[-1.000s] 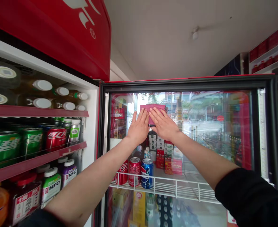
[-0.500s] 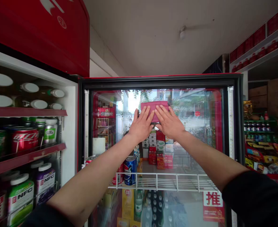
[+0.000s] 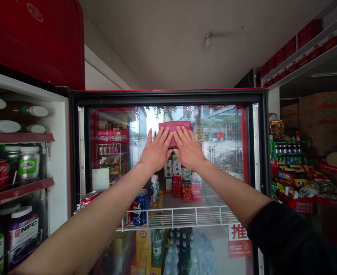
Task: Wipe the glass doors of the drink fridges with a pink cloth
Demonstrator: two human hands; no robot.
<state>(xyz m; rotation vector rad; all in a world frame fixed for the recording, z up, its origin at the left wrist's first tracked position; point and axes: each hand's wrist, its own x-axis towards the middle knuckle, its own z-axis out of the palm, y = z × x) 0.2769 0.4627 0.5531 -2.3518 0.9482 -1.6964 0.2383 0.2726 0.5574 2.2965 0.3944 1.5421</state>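
My left hand (image 3: 156, 151) and my right hand (image 3: 187, 149) lie side by side, fingers stretched flat, pressing a pink cloth (image 3: 174, 127) against the glass of an open fridge door (image 3: 168, 98). The cloth sits high on the pane, near its middle, with only its upper part showing above my fingers. Both forearms reach up from the bottom of the view. The glass shows reflections of a street and shop shelves.
The open fridge at left holds cans and bottles on red shelves (image 3: 16, 191). A white wire rack (image 3: 182, 217) on the door carries cans, including a blue one (image 3: 140, 207). Shop shelves with goods (image 3: 300, 179) and cardboard boxes stand at right.
The view has swung to the right, so the fridge and door sit further left in the frame. My hands and the cloth stay pressed on the glass, shifted slightly left along the pane.
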